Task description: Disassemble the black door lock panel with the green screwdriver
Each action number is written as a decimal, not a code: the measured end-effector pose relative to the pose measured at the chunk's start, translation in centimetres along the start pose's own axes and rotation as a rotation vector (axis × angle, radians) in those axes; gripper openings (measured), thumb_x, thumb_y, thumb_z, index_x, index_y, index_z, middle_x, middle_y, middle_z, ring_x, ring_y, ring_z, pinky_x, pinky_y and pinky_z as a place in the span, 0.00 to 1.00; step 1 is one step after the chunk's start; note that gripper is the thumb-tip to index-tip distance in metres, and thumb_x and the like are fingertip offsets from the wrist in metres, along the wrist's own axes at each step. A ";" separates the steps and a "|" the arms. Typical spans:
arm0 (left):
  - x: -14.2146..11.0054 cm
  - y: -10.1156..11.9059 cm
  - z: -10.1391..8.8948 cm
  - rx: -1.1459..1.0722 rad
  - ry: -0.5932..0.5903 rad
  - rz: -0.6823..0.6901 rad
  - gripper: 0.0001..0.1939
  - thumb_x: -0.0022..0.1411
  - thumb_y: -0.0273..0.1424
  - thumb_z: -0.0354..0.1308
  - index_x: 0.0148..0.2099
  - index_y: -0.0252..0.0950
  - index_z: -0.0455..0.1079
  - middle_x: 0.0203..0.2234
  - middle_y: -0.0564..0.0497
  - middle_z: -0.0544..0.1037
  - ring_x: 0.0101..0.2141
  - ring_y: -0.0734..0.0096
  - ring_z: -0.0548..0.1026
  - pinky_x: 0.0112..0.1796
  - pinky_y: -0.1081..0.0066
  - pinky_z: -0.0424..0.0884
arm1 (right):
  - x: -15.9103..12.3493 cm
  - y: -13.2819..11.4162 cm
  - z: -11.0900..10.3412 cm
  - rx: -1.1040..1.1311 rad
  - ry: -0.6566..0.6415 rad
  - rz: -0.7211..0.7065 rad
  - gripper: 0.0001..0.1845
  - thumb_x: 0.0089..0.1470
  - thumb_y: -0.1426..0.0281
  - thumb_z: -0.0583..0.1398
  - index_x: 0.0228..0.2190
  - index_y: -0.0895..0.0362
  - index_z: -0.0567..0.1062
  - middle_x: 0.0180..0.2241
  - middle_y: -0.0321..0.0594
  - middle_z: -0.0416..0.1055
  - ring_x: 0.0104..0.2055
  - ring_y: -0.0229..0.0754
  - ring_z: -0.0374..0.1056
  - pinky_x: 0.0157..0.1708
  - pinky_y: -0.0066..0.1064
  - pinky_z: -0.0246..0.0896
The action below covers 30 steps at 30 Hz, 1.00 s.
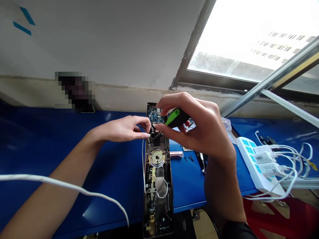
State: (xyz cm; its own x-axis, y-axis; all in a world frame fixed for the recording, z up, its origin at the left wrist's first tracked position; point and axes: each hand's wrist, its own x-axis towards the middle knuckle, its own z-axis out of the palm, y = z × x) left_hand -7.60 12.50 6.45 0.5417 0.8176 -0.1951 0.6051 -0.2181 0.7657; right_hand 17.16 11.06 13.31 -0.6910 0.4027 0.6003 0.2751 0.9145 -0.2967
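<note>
Green-and-black screwdriver (pixel 174 118): gripped in the curled right hand (pixel 201 126), shaft angled down toward the left hand (pixel 127 128). Left fingertips (pixel 145 135) nearly meet; their hold cannot be told. Open dark housing (pixel 170 181) extends from beneath both hands, long axis fore-and-aft.

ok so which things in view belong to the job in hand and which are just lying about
Likely part of the job:
green-and-black screwdriver, in the right hand
long open casing, with the left hand over it
blue circuit board inside it
perhaps the small dark pieces beside it

Apparently just about:
white power strip
plugged-in adapters
</note>
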 end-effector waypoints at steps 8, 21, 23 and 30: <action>-0.6 0.4 -0.5 0.007 0.026 -0.024 0.18 0.65 0.46 0.60 0.50 0.40 0.72 0.44 0.51 0.81 0.44 0.63 0.79 0.42 0.71 0.72 | -0.1 -0.1 0.0 0.038 0.001 0.006 0.27 0.56 0.79 0.60 0.55 0.48 0.69 0.51 0.39 0.77 0.49 0.43 0.76 0.49 0.35 0.77; -0.4 0.7 -0.4 0.069 0.040 -0.005 0.18 0.66 0.47 0.59 0.49 0.40 0.72 0.43 0.52 0.81 0.42 0.64 0.78 0.41 0.71 0.71 | -0.1 0.1 -0.3 0.000 -0.014 -0.015 0.20 0.57 0.76 0.63 0.51 0.52 0.72 0.46 0.40 0.77 0.41 0.41 0.75 0.42 0.34 0.75; -0.5 0.5 -0.4 0.085 0.041 -0.002 0.18 0.66 0.47 0.59 0.50 0.40 0.72 0.43 0.52 0.81 0.43 0.63 0.78 0.41 0.71 0.71 | -0.1 0.2 -0.3 -0.043 0.003 -0.017 0.11 0.61 0.71 0.63 0.46 0.52 0.74 0.40 0.37 0.77 0.36 0.39 0.74 0.36 0.33 0.73; -0.5 0.3 -0.4 0.094 0.041 0.013 0.18 0.67 0.47 0.59 0.50 0.41 0.73 0.43 0.52 0.81 0.42 0.64 0.77 0.41 0.72 0.70 | -0.1 0.0 -0.4 -0.016 -0.003 -0.008 0.19 0.58 0.77 0.60 0.50 0.50 0.71 0.45 0.39 0.77 0.40 0.40 0.73 0.40 0.34 0.73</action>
State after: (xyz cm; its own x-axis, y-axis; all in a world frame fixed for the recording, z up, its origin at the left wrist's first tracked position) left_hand -7.93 12.28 7.02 0.5267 0.8351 -0.1589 0.6512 -0.2762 0.7069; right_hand 17.51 11.03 13.55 -0.6955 0.3956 0.5998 0.2805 0.9180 -0.2803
